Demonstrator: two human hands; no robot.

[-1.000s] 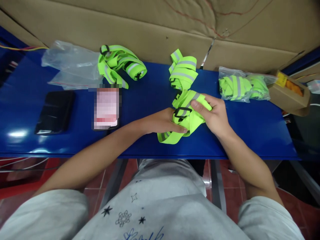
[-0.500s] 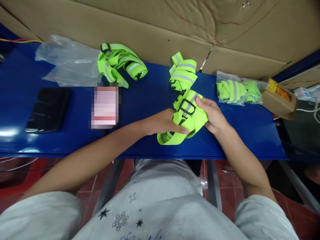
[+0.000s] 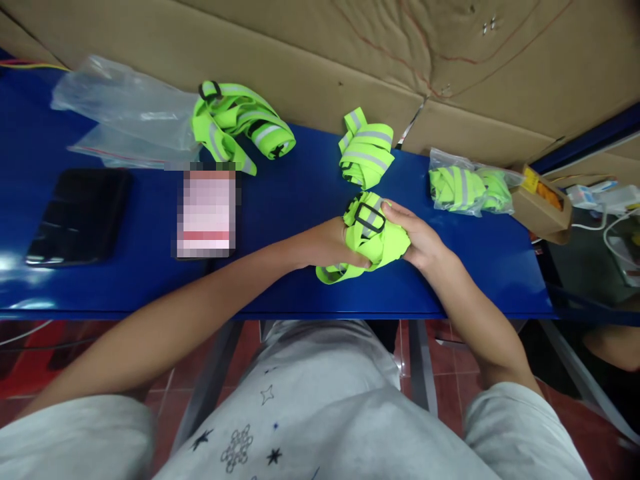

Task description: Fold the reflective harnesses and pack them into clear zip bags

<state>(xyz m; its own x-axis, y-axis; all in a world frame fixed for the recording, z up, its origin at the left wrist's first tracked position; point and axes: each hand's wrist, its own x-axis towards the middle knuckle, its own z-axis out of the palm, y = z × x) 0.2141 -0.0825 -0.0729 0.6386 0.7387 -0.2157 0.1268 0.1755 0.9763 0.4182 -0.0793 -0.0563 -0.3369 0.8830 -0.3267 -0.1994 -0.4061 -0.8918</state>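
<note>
Between my hands, over the front part of the blue table, is a folded neon green strap bundle (image 3: 385,243) with grey reflective stripes and a black buckle on top. My left hand (image 3: 337,243) grips its left side, thumb and fingers around the webbing. On the right side, my right hand (image 3: 417,233) holds it, thumb on the upper edge. A loop of strap hangs out at the lower left. Just behind lies a rolled green strap (image 3: 367,153), apart from the held bundle.
Looser green straps (image 3: 240,123) lie at the back left beside clear plastic bags (image 3: 135,113). A black case (image 3: 80,217) and a blurred pink-white item (image 3: 206,213) are at left. Bagged straps (image 3: 463,188) and a cardboard box (image 3: 540,213) stand right. A person's arm (image 3: 615,347) shows far right.
The held bundle has become more compact and has moved slightly away from the rolled strap behind it. Both hands still grip it. The view has shifted a little.
</note>
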